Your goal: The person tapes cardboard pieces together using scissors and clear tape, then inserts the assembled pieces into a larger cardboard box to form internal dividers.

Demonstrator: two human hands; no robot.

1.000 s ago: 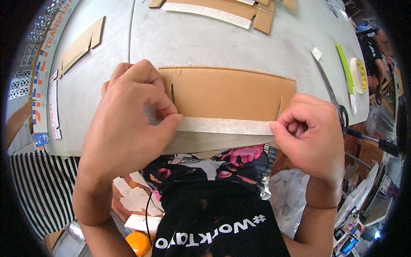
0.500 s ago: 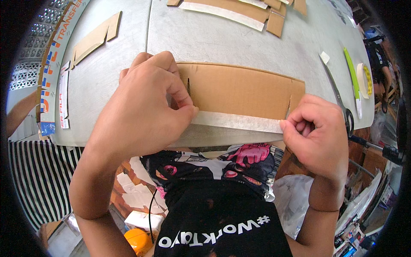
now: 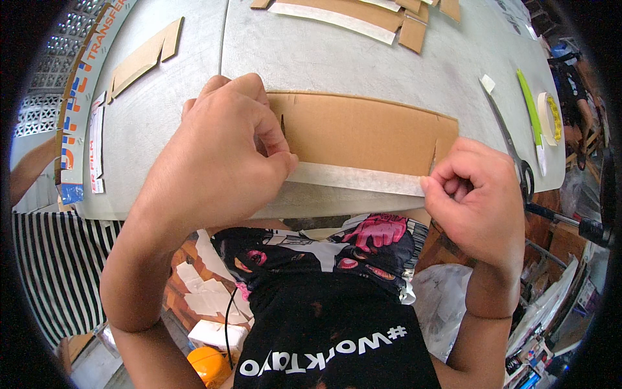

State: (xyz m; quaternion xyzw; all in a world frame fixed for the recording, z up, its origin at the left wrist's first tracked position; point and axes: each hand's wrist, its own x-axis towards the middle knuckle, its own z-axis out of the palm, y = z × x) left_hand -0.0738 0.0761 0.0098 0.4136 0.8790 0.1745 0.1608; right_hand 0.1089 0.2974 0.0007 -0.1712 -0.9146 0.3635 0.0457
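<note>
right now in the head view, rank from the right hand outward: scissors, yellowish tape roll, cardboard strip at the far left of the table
1. Grey metal scissors, just beyond the right hand.
2. Yellowish tape roll, farther right by the table edge.
3. Brown cardboard strip, far left.

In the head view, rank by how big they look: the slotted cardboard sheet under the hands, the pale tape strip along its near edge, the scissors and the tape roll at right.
1. cardboard sheet
2. pale tape strip, long but thin
3. scissors
4. tape roll

The scissors and the roll lie near the bent rim, so their ranks are less sure.
</note>
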